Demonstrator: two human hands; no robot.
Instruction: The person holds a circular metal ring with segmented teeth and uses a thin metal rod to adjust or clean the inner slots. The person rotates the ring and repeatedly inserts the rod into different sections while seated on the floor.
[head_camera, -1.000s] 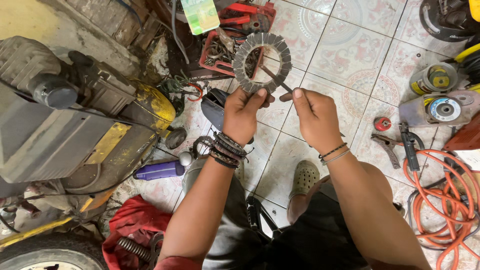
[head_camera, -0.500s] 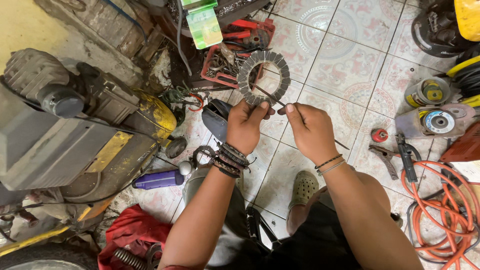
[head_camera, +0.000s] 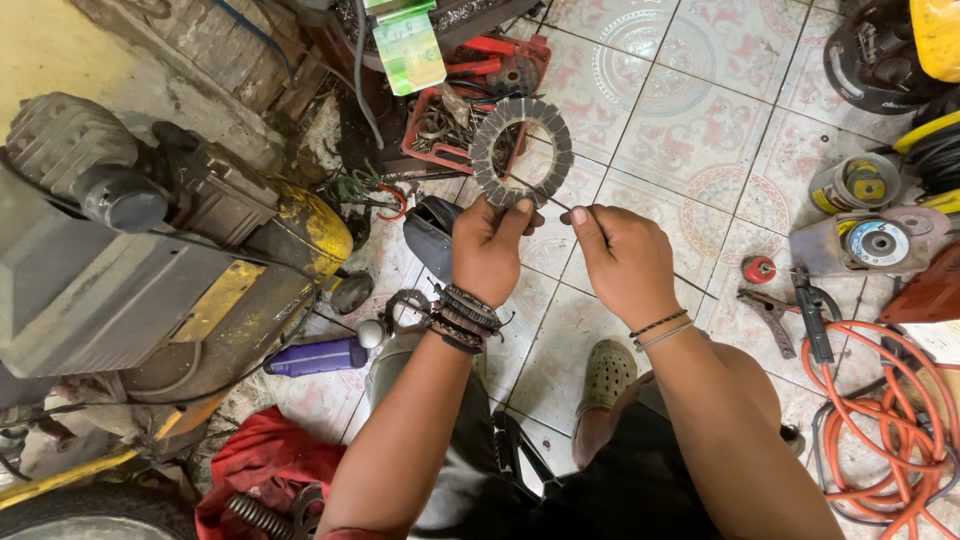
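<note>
My left hand (head_camera: 488, 248) grips the lower rim of a grey toothed metal ring (head_camera: 521, 151), a stator core with slotted teeth, held upright above the tiled floor. My right hand (head_camera: 622, 262) pinches a thin wire or rod (head_camera: 540, 192) that runs across the ring's lower edge. Dark bracelets sit on my left wrist and thin bands on my right. Both hands are close together, just below the ring.
A dismantled motorbike engine (head_camera: 120, 250) fills the left side. A red tray of parts (head_camera: 450, 125) lies behind the ring. A purple can (head_camera: 318, 356), red cloth (head_camera: 262, 470), orange cable (head_camera: 890, 440), angle grinder (head_camera: 868, 243) and pliers (head_camera: 770, 315) lie on the tiles.
The view has shifted slightly, so hands and ring sit a little lower in frame. My right hand has slid a bit away from the ring along the wire.
</note>
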